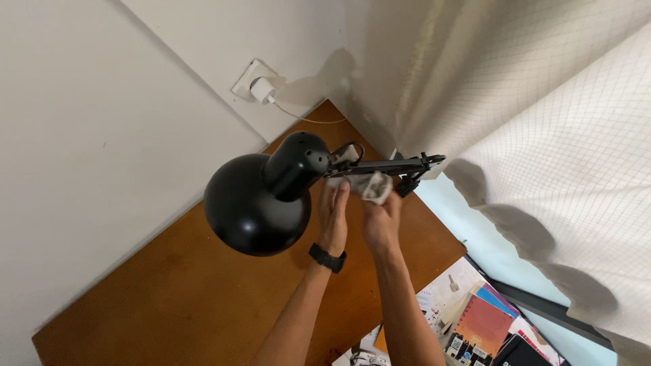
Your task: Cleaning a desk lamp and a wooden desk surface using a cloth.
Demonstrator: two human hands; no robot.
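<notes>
Here the black metal desk lamp with a round dome shade [258, 203] hangs over the brown wooden tabletop [176, 298], its thin jointed arm [386, 166] running level from the shade's neck toward the right, so its long axis lies crosswise just above both hands. The right hand [381, 220] is closed around a crumpled whitish cloth [374, 186] and presses it up against the underside of the arm, closer to the clamp end. The left hand [333, 217], wearing a black wrist band [327, 258], reaches up with loosely extended fingers beside the neck joint, nearer the shade; whether it grips anything cannot be told. A gridded white curtain [542, 135] hangs at right.
</notes>
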